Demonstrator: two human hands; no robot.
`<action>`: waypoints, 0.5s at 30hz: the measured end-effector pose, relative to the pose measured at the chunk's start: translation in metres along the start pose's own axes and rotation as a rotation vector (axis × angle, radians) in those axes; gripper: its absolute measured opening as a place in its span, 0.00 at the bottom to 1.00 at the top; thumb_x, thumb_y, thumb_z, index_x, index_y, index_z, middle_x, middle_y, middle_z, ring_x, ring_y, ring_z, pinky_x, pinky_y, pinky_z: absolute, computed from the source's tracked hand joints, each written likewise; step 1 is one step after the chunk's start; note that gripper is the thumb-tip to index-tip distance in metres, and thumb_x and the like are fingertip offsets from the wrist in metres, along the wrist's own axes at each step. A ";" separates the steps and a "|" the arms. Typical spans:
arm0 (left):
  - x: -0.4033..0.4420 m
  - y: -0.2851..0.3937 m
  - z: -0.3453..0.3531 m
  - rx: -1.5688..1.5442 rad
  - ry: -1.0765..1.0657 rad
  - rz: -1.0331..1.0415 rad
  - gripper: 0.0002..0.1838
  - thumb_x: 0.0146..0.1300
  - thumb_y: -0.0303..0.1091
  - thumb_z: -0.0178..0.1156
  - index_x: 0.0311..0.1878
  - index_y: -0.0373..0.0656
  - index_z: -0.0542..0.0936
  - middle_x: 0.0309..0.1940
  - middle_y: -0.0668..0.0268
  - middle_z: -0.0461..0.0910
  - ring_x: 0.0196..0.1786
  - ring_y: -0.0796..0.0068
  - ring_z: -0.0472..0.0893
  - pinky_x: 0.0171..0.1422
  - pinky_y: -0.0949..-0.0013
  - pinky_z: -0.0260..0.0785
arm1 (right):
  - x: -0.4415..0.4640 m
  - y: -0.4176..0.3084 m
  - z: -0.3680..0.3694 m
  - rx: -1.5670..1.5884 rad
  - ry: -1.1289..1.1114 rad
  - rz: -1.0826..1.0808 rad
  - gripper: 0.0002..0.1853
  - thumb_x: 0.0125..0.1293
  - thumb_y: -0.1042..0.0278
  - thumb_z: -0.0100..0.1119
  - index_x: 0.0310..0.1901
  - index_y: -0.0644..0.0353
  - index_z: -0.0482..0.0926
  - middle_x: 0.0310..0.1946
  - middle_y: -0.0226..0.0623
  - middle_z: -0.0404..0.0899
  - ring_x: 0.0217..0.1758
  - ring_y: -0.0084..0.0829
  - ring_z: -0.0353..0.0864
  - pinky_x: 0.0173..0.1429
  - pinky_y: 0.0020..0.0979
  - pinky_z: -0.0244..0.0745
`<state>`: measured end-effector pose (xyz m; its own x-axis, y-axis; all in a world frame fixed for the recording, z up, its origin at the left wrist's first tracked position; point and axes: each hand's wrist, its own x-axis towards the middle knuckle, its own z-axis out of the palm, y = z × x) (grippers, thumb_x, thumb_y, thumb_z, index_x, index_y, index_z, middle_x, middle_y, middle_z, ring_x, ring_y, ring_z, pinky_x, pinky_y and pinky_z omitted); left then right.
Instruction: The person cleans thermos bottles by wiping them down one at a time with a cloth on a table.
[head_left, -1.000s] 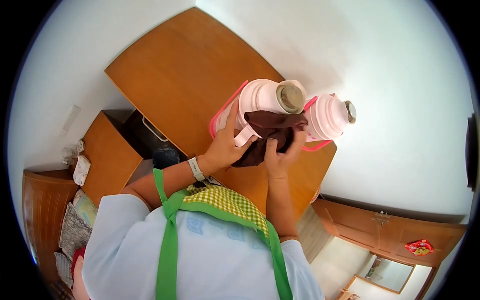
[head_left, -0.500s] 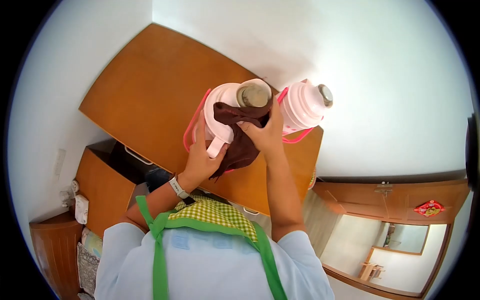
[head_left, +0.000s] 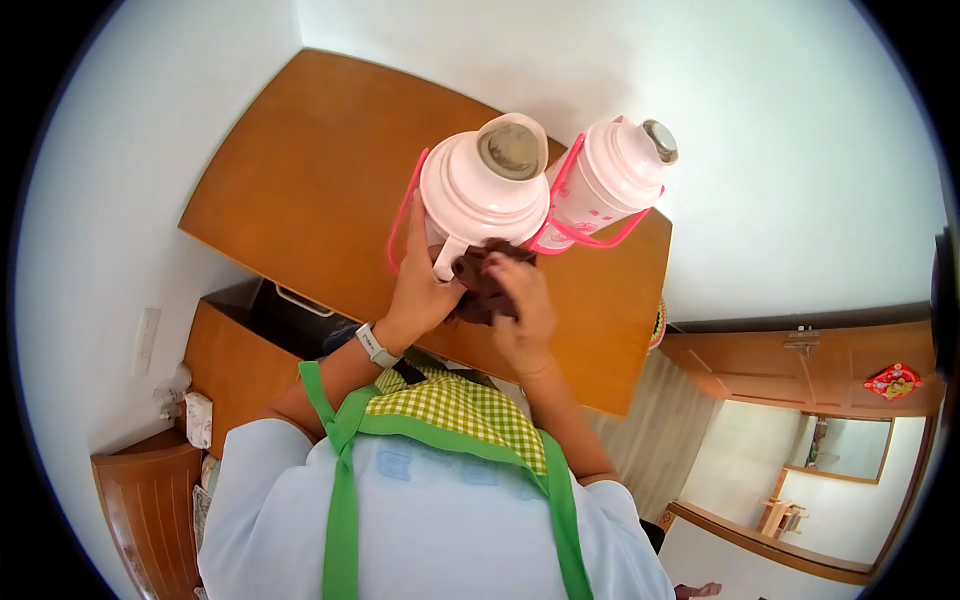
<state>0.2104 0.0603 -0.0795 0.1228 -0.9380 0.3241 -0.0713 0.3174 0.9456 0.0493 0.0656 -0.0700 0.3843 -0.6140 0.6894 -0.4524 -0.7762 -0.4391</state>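
Note:
A pale pink thermos flask [head_left: 478, 200] with a grey-brown stopper [head_left: 513, 148] and a bright pink carrying handle stands on the wooden table. My left hand [head_left: 425, 295] grips it at the side handle, fingers lying along its body. In my right hand [head_left: 530, 315], slightly blurred, a dark brown cloth [head_left: 484, 290] is bunched against the flask's near side, below the shoulder. A second pink thermos flask [head_left: 605, 185], with a silvery stopper and pink print, stands just to the right.
The wooden table top [head_left: 330, 180] meets the white wall behind. At the left are a lower wooden cabinet [head_left: 235, 355] and a tissue pack [head_left: 199, 420]. A wooden door [head_left: 760, 365] lies to the right. Part of another person's hand [head_left: 700, 590] shows at the bottom right.
My right hand has brought the cloth down from around the stopper to the flask's near side. The stopper now shows fully. My left hand keeps its hold, and the view has shifted slightly.

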 end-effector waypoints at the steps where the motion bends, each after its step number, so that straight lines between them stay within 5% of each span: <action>1: -0.002 0.000 0.000 0.006 0.005 -0.007 0.54 0.57 0.23 0.63 0.76 0.40 0.33 0.62 0.47 0.69 0.57 0.58 0.79 0.59 0.63 0.71 | -0.002 -0.004 -0.004 0.112 0.116 0.294 0.22 0.52 0.84 0.51 0.52 0.66 0.78 0.53 0.49 0.79 0.53 0.49 0.80 0.60 0.40 0.73; 2: -0.003 -0.002 0.001 0.030 0.019 -0.029 0.55 0.57 0.23 0.64 0.76 0.40 0.33 0.63 0.46 0.67 0.57 0.58 0.79 0.59 0.62 0.71 | -0.001 -0.006 -0.009 0.224 0.227 0.586 0.23 0.50 0.85 0.52 0.51 0.65 0.78 0.53 0.46 0.79 0.53 0.50 0.79 0.60 0.41 0.73; 3: -0.003 -0.004 0.002 0.052 0.036 -0.048 0.55 0.56 0.24 0.64 0.76 0.40 0.33 0.65 0.46 0.64 0.56 0.58 0.79 0.59 0.62 0.71 | 0.010 -0.008 -0.015 0.233 0.216 0.582 0.23 0.50 0.85 0.52 0.51 0.65 0.78 0.53 0.46 0.79 0.53 0.50 0.79 0.60 0.41 0.73; 5: -0.004 -0.015 0.003 0.080 0.050 -0.027 0.56 0.56 0.24 0.65 0.76 0.40 0.33 0.67 0.44 0.59 0.55 0.55 0.79 0.58 0.62 0.72 | 0.038 -0.004 -0.024 0.094 0.261 0.134 0.26 0.47 0.87 0.54 0.52 0.65 0.78 0.52 0.45 0.79 0.50 0.48 0.80 0.58 0.40 0.74; 6: -0.006 -0.022 0.004 0.092 0.060 -0.018 0.56 0.56 0.24 0.65 0.76 0.40 0.33 0.67 0.44 0.59 0.55 0.53 0.79 0.59 0.61 0.71 | 0.047 0.004 -0.025 -0.078 0.102 -0.054 0.25 0.46 0.85 0.56 0.51 0.64 0.79 0.52 0.45 0.80 0.47 0.46 0.80 0.55 0.40 0.75; 7: -0.005 -0.028 0.005 0.103 0.070 -0.001 0.56 0.55 0.24 0.65 0.76 0.40 0.32 0.67 0.44 0.59 0.55 0.52 0.79 0.60 0.60 0.71 | 0.054 0.010 -0.024 -0.232 -0.058 -0.176 0.24 0.46 0.82 0.57 0.49 0.62 0.80 0.51 0.43 0.80 0.40 0.41 0.79 0.48 0.37 0.75; 9: -0.001 -0.011 0.004 0.116 0.052 -0.079 0.56 0.55 0.23 0.64 0.76 0.40 0.31 0.67 0.44 0.60 0.56 0.50 0.78 0.62 0.58 0.69 | 0.052 0.007 -0.014 -0.328 -0.018 -0.181 0.27 0.41 0.83 0.57 0.49 0.61 0.81 0.50 0.40 0.82 0.41 0.38 0.80 0.46 0.34 0.74; 11: -0.003 -0.002 0.005 -0.160 0.034 -0.170 0.51 0.55 0.22 0.63 0.75 0.38 0.40 0.64 0.43 0.64 0.56 0.48 0.78 0.62 0.58 0.69 | 0.061 0.003 -0.003 -0.294 -0.058 -0.224 0.26 0.42 0.82 0.57 0.49 0.61 0.81 0.50 0.39 0.82 0.38 0.36 0.79 0.44 0.34 0.74; 12: -0.001 -0.012 -0.002 0.289 -0.043 0.144 0.39 0.55 0.23 0.61 0.70 0.36 0.57 0.60 0.42 0.69 0.55 0.46 0.78 0.58 0.57 0.71 | 0.068 -0.001 0.003 -0.270 -0.075 -0.265 0.25 0.42 0.81 0.57 0.48 0.60 0.81 0.50 0.38 0.82 0.36 0.35 0.78 0.42 0.34 0.73; 15: -0.008 -0.011 0.003 0.096 0.050 0.043 0.28 0.57 0.27 0.61 0.61 0.35 0.68 0.56 0.43 0.73 0.53 0.45 0.78 0.56 0.57 0.72 | 0.093 -0.018 0.028 -0.411 -0.067 -0.287 0.19 0.43 0.76 0.61 0.42 0.60 0.82 0.42 0.33 0.83 0.33 0.32 0.77 0.39 0.28 0.75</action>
<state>0.2068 0.0640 -0.0925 0.1670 -0.9150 0.3673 -0.1718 0.3398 0.9247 0.1159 0.0181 -0.0144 0.5845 -0.4028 0.7043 -0.5956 -0.8025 0.0353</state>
